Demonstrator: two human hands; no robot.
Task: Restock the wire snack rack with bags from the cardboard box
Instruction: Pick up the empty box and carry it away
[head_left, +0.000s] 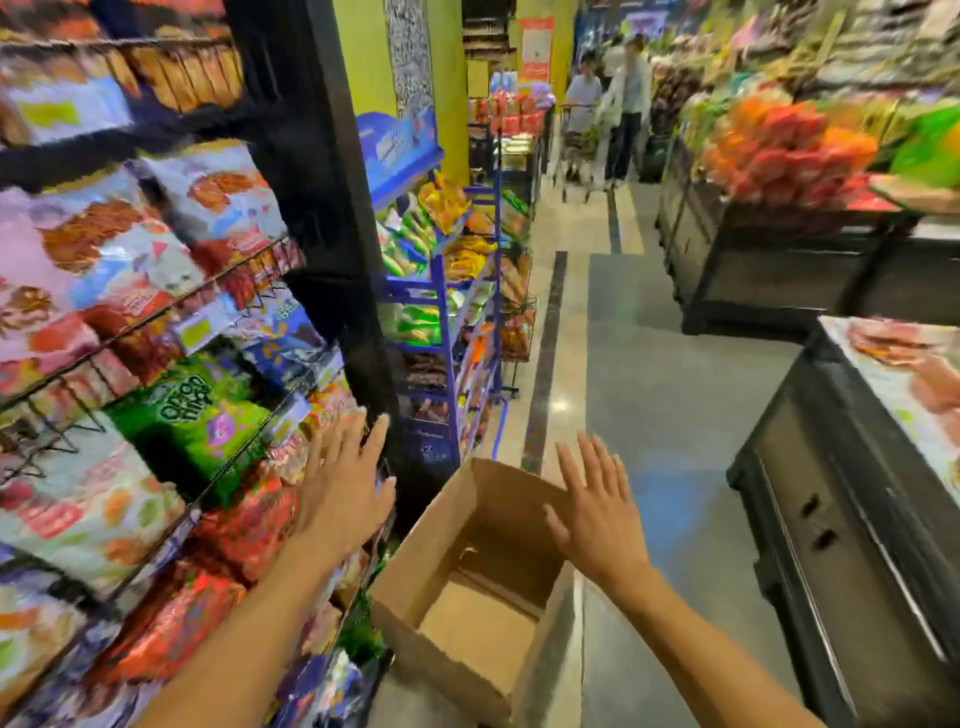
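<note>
An open cardboard box (447, 525) stands on the floor below me, and I see no bags inside it. The wire snack rack (171, 306) fills the left side, its shelves packed with bright snack bags (197, 415). My left hand (343, 478) is stretched out flat with straight fingers, next to the rack's right end and its black post (332, 208). My right hand (597, 504) hovers above the box's far right edge, fingers spread, holding nothing. The picture is blurred by motion.
A blue rack (447, 291) of snack bags stands further along the aisle. Dark display counters (841, 499) line the right side. Two people with a shopping cart (576, 140) stand at the far end. Grey floor (665, 395) runs between.
</note>
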